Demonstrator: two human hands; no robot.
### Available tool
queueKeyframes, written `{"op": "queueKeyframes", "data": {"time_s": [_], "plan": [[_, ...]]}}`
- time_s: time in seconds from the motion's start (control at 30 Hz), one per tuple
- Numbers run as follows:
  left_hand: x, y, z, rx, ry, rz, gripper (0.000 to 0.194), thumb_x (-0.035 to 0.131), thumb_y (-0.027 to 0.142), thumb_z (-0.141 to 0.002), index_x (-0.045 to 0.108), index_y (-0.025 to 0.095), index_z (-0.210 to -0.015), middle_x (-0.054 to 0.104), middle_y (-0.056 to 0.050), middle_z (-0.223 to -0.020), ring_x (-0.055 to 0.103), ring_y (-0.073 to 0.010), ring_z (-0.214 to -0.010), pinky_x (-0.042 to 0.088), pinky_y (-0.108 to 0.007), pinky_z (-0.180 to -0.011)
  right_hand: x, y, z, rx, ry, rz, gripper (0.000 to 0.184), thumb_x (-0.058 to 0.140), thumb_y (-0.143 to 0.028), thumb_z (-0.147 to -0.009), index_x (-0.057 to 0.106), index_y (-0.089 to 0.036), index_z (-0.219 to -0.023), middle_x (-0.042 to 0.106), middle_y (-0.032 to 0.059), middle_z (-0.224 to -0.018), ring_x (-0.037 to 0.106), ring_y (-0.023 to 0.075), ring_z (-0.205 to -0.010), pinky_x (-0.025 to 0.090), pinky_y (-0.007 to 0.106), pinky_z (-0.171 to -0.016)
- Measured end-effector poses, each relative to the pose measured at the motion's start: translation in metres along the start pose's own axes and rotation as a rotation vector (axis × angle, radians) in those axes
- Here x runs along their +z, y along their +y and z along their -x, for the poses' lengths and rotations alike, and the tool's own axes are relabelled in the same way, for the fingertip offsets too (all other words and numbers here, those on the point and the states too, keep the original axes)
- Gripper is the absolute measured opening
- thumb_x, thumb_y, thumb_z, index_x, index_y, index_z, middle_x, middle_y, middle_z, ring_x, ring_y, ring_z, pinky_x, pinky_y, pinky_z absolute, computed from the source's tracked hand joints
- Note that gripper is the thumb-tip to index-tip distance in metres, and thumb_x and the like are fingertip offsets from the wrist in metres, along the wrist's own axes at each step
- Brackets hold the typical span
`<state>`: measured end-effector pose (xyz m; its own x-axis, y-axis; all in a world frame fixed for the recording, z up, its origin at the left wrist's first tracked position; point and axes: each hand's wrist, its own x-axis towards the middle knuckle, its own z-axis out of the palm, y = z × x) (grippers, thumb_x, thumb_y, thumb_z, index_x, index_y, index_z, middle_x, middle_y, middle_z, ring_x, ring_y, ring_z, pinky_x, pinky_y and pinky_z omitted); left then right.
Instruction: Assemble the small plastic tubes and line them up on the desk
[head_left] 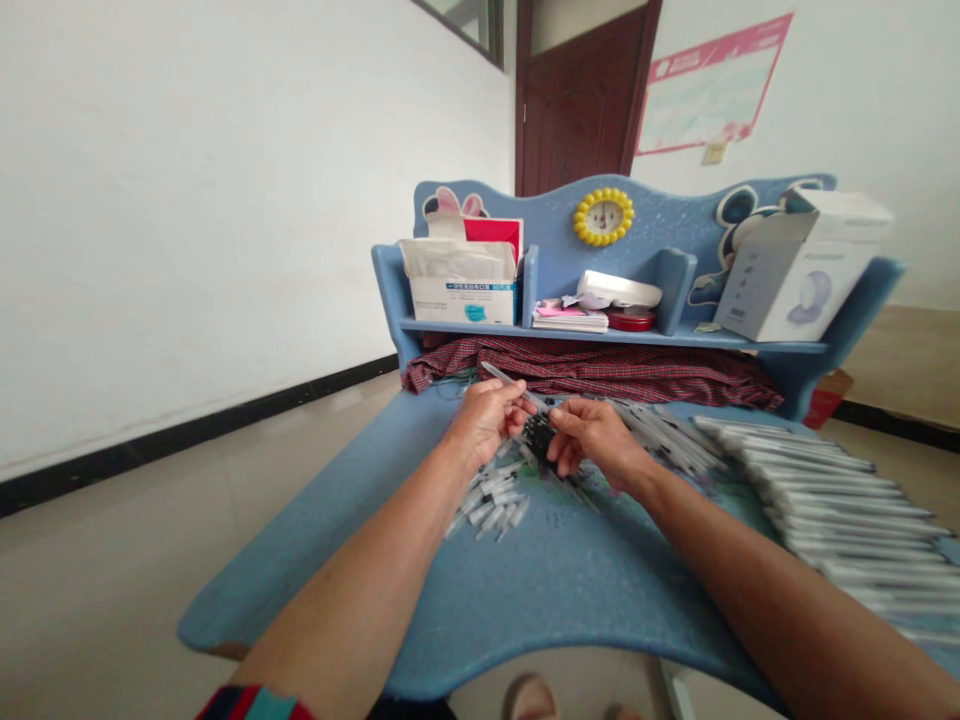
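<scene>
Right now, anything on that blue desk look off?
The white box at the shelf's right end looks tilted, flaps open. The checked cloth is bunched under the shelf. Loose white pen-like barrels lie scattered beside the left hand, unlike the neat rows to the right.

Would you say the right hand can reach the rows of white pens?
Probably yes: the right hand is close to the rows of white pens, with only more pens between.

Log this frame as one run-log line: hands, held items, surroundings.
left hand: holds clear plastic tube | right hand: at black parts | nearby: loose tubes, pen rows | surface: blue desk
</scene>
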<state>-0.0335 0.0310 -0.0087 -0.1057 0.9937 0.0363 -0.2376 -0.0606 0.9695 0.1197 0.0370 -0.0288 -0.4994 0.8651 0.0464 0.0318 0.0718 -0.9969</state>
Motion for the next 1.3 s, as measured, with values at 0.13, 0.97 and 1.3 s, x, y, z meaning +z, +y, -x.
{"op": "queueKeyframes", "data": {"time_s": [0.13,0.97,1.3], "plan": [[-0.001,0.002,0.001,0.025,-0.053,0.034,0.013,0.061,0.021,-0.075,0.052,0.013,-0.069,0.060,-0.004,-0.057,0.047,-0.0066,-0.037,0.033,-0.016,-0.035,-0.003,0.000,0.000,0.003,-0.042,-0.104,0.022,0.051,-0.037,-0.080,0.045,-0.018,-0.072,0.064,0.0002,-0.052,0.054,0.0104,-0.033,0.041,0.018,-0.035],[0.000,-0.004,0.001,0.117,-0.119,-0.183,0.017,0.061,0.029,-0.074,0.054,0.014,-0.074,0.061,-0.002,-0.059,0.047,-0.0064,-0.036,0.033,-0.017,-0.035,-0.003,-0.003,0.001,0.011,-0.033,0.007,0.021,0.054,-0.037,-0.080,0.051,-0.016,-0.075,0.062,-0.0004,-0.051,0.054,0.0100,-0.034,0.038,0.017,-0.032],[-0.020,0.013,0.001,0.114,-0.259,-0.803,0.010,0.061,0.025,-0.068,0.061,0.016,-0.063,0.055,0.001,-0.047,0.043,-0.0083,-0.034,0.029,-0.019,-0.037,-0.015,0.004,-0.005,-0.031,0.038,0.057,0.021,0.055,-0.034,-0.078,0.050,-0.016,-0.068,0.061,-0.0008,-0.049,0.053,0.0096,-0.033,0.041,0.018,-0.034]]}}
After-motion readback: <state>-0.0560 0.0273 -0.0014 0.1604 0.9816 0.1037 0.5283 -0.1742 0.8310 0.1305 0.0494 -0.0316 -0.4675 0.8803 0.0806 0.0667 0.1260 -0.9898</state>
